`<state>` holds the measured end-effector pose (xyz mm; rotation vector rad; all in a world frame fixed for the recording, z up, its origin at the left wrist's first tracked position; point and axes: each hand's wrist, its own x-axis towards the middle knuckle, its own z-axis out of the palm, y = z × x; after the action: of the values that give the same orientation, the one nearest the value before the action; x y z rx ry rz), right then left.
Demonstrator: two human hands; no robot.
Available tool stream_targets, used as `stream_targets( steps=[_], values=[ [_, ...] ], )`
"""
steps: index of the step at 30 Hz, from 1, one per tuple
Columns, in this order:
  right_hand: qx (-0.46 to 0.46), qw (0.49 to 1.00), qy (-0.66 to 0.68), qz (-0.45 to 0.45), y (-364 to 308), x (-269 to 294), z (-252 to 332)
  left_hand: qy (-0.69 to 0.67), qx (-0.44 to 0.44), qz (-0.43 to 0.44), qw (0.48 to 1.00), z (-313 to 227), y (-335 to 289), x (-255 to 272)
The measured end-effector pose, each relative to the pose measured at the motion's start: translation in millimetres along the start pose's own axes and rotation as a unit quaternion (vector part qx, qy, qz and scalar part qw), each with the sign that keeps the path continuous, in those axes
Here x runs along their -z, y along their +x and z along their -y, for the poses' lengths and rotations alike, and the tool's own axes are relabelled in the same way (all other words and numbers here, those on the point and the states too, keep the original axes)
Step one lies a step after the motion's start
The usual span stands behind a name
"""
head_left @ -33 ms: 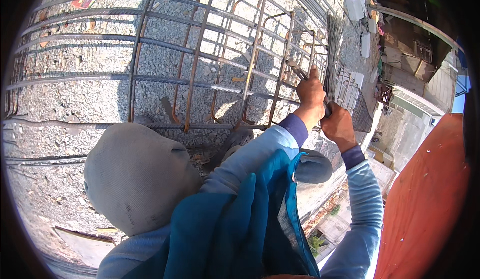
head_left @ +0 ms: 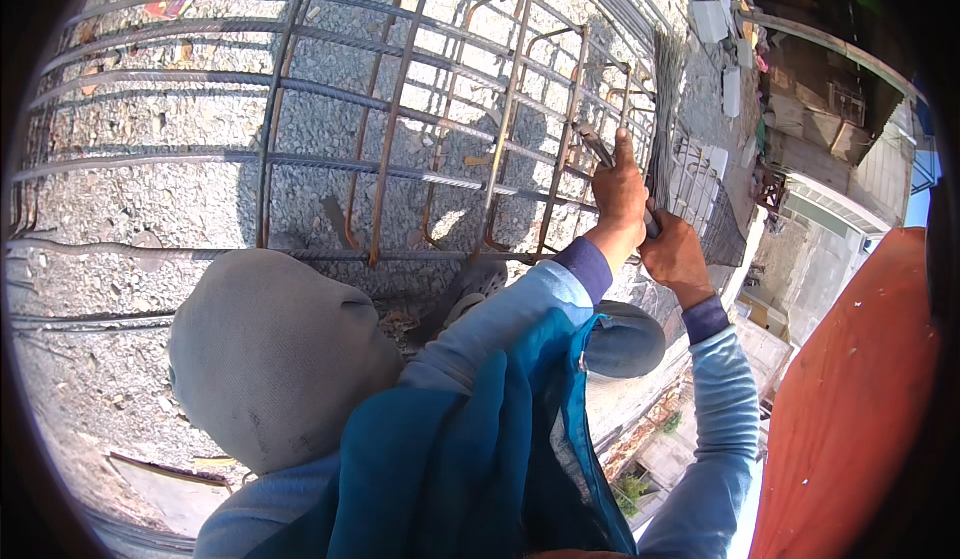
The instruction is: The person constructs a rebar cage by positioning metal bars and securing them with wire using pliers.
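Both my hands are closed around a slim, dark metal tool that looks like pincers (head_left: 597, 147). My left hand (head_left: 620, 197) wraps it near the head, thumb pointing up along it. Just below and to the right, my right hand (head_left: 677, 256) makes a fist at the handle end. The tool's head reaches to a crossing of the rebar cage (head_left: 510, 109), at its right part. Whether wire sits in the jaws is too small to tell. Long ribbed bars run left to right there, with bent stirrups across them.
My grey-clad knees (head_left: 280, 359) are bent close to the cage's near bar. Gravel (head_left: 330, 119) lies under the bars. A bundle of thin rods (head_left: 663, 109) runs beside my hands. White blocks (head_left: 710, 21) stand at the far right, and an orange-red surface (head_left: 850, 389) fills the right.
My left hand has shifted very slightly left, and the tool's handle end has turned a little between my hands. The cage stays where it was.
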<state>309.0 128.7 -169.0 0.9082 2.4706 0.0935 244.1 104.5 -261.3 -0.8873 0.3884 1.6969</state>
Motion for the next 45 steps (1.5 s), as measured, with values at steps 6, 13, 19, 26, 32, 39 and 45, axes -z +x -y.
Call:
stream_targets(
  steps=[6,13,19,26,32,39,45],
  values=[
    [-0.157,0.907,0.323,0.222,-7.2,-5.3,10.8,-0.011,-0.166,0.005,0.986,1.0,-5.0,30.6],
    [-0.12,0.798,0.546,0.224,-20.0,-9.2,8.5,0.485,-0.361,-0.047,0.795,-39.9,-30.6,53.2],
    [-0.167,0.778,0.584,0.162,-22.0,-44.8,23.6,0.473,-0.391,0.032,0.789,-53.5,-57.9,59.3],
    [0.058,0.971,0.217,0.087,-30.7,-38.8,29.9,0.448,-0.456,0.184,0.747,-69.2,-62.5,78.8],
    [0.044,0.764,0.642,0.045,-14.9,14.3,82.3,0.261,-0.401,0.303,0.824,-83.9,-59.9,65.7],
    [0.042,0.853,0.519,0.04,40.4,44.0,125.0,0.187,-0.351,0.227,0.889,-127.3,-71.2,54.2],
    [0.164,0.972,0.074,-0.148,114.4,42.1,95.1,0.205,-0.367,0.072,0.904,-116.7,-60.5,66.7]
  ],
)
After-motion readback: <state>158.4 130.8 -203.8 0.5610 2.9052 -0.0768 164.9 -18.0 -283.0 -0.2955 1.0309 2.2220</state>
